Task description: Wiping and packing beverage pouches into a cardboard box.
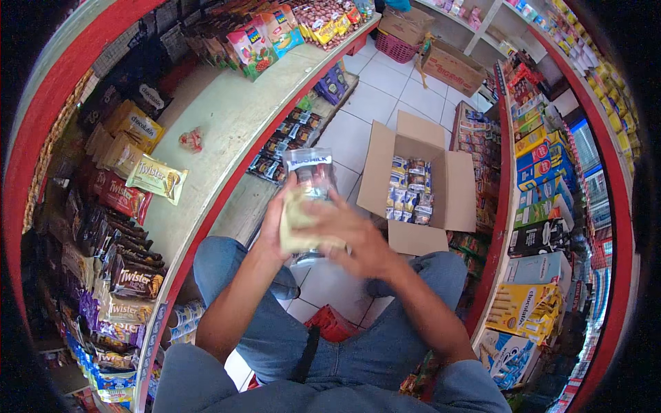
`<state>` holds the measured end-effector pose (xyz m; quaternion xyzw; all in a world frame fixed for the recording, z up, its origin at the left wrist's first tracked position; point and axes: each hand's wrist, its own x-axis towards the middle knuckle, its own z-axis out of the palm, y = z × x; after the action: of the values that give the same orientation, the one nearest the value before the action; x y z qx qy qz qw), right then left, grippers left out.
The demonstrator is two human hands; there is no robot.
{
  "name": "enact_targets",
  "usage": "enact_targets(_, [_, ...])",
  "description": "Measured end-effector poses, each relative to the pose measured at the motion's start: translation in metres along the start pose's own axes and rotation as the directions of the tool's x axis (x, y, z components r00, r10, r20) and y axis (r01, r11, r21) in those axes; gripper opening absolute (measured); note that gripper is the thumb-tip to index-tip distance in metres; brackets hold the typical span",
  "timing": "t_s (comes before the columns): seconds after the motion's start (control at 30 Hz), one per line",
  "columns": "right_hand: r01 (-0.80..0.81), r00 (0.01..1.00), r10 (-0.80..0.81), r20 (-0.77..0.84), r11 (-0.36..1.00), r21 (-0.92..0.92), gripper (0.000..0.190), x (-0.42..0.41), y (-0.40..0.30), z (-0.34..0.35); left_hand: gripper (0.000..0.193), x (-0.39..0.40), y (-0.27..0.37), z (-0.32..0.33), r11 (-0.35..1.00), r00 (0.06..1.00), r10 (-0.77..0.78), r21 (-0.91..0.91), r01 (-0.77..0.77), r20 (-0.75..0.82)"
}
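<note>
My left hand (273, 222) grips a plastic-wrapped Indomilk pack (310, 165) from its left side, in front of my knees. My right hand (351, 232) is blurred and lies across a pale yellow cloth or wrapper (294, 222) that covers the lower part of the pack; whether its fingers grip anything cannot be told. Beyond my right knee, an open cardboard box (454, 191) on the tiled floor holds several rows of small wrapped packs (408, 191).
On the left, a red-edged shelf (217, 108) bears Twister packets (157, 178) and a crumpled wrapper (191, 140). On the right stands a shelf with Chocolatos boxes (521, 307). Farther off are a cardboard carton (452, 67) and a pink basket (395, 47). Something red (333, 322) is between my legs.
</note>
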<state>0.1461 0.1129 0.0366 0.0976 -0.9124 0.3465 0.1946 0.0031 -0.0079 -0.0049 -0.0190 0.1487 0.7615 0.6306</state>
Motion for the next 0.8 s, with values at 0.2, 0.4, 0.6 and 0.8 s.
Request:
enact_targets(0.2, [0.093,0.969,-0.186,0.161,0.883,0.460,0.033,-0.009,0.013,-0.004,0.060,0.011,0.001,0.009,0.956,0.976,0.219,0.196,-0.218,0.014])
enact_targets(0.4, [0.030,0.998,-0.029,0.062,0.999,-0.022,0.050,0.009,-0.012,0.000,0.066,0.015,0.007,-0.025,0.999,0.964,-0.022,-0.032,0.031,0.265])
enact_targets(0.6, [-0.241,0.970,0.235,0.066,0.876,0.417,0.041,-0.011,0.012,-0.015,0.052,-0.009,0.001,0.029,0.974,0.925,-0.048,0.187,0.126,-0.377])
enact_targets(0.8, [-0.130,0.769,0.032,-0.639,0.986,-0.108,0.038,-0.003,0.025,-0.041,0.049,0.002,-0.013,0.021,0.943,0.966,0.031,0.327,0.057,-0.257])
